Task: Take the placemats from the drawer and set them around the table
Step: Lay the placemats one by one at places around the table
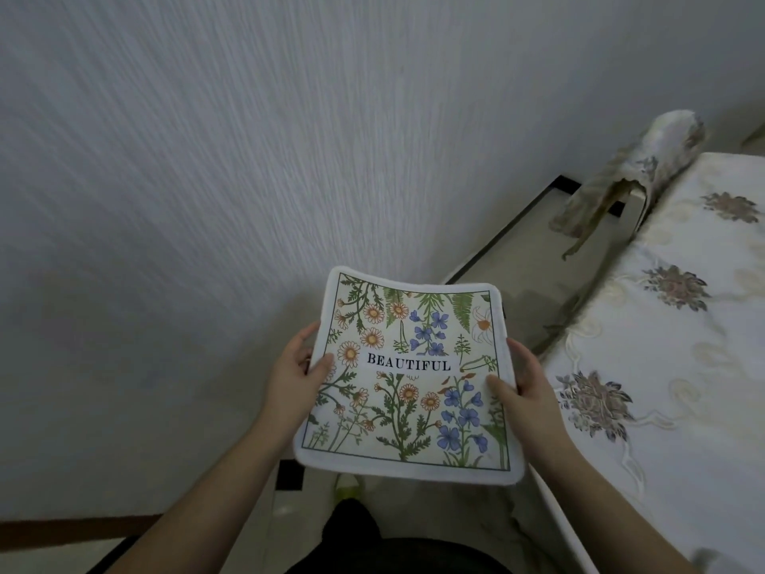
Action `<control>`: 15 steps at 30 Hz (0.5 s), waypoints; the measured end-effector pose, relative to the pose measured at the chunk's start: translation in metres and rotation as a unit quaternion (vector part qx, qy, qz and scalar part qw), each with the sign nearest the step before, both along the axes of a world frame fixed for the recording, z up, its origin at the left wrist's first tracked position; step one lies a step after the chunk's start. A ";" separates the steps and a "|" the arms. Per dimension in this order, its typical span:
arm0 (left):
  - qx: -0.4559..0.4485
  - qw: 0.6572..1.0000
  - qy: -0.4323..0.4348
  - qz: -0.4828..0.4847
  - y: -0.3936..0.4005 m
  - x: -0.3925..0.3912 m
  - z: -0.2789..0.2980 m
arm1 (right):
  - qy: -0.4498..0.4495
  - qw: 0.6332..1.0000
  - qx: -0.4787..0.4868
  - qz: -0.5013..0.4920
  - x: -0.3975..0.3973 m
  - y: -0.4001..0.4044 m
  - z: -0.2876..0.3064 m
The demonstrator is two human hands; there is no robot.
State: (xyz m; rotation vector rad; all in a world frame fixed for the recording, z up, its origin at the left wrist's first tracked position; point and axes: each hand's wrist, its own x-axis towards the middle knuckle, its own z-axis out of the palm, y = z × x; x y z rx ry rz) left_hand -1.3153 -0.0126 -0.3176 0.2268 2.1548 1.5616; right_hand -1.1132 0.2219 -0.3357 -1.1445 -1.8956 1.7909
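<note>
Both hands, left hand (pixel 296 377) and right hand (pixel 523 381), pinch opposite side edges of the floral placemat stack (pixel 407 379), held in mid-air beside the embroidered tablecloth (pixel 670 333): soft, light, white-bound cloth, sagging slightly, likely limp, so side-edge holds suit it best.

The floral placemat (pixel 407 379) reads "BEAUTIFUL"; nothing else seems legible.

Left hand (pixel 296 377) and right hand (pixel 522 387) grip floral placemats (pixel 407 379) — beside the table (pixel 662 325).
</note>
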 end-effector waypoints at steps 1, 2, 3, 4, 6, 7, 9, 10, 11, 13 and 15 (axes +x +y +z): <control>0.000 1.000 0.004 -0.009 0.004 -0.009 -0.003 | -0.003 1.000 0.005 -0.003 -0.006 0.001 0.000; -0.001 1.000 0.008 -0.016 0.008 -0.018 -0.007 | -0.007 1.000 0.007 -0.008 -0.013 0.002 -0.001; 0.000 1.000 0.012 -0.023 0.012 -0.029 -0.010 | -0.008 1.000 0.006 -0.016 -0.021 0.004 -0.001; 0.000 0.999 0.014 -0.029 0.016 -0.040 -0.013 | -0.007 1.000 0.004 -0.026 -0.028 0.005 -0.002; 0.000 0.999 0.013 -0.042 0.023 -0.064 -0.015 | -0.003 0.999 0.002 -0.044 -0.046 0.004 -0.003; 0.002 0.999 0.010 -0.048 0.025 -0.076 -0.016 | -0.004 0.999 0.004 -0.051 -0.055 0.004 -0.002; 0.004 0.998 0.009 -0.059 0.031 -0.099 -0.015 | -0.008 0.998 0.005 -0.065 -0.073 0.004 0.002; 0.003 0.998 0.008 -0.066 0.035 -0.111 -0.014 | -0.012 0.997 0.006 -0.070 -0.082 0.005 0.003; 0.005 0.997 0.004 -0.072 0.040 -0.122 -0.012 | -0.014 0.997 0.007 -0.076 -0.091 0.006 0.005; 0.013 0.996 -0.005 -0.083 0.051 -0.142 -0.008 | -0.017 0.996 0.014 -0.090 -0.107 0.009 0.009; 0.025 0.995 -0.008 -0.099 0.064 -0.159 -0.005 | -0.022 0.993 0.024 -0.115 -0.118 0.013 0.011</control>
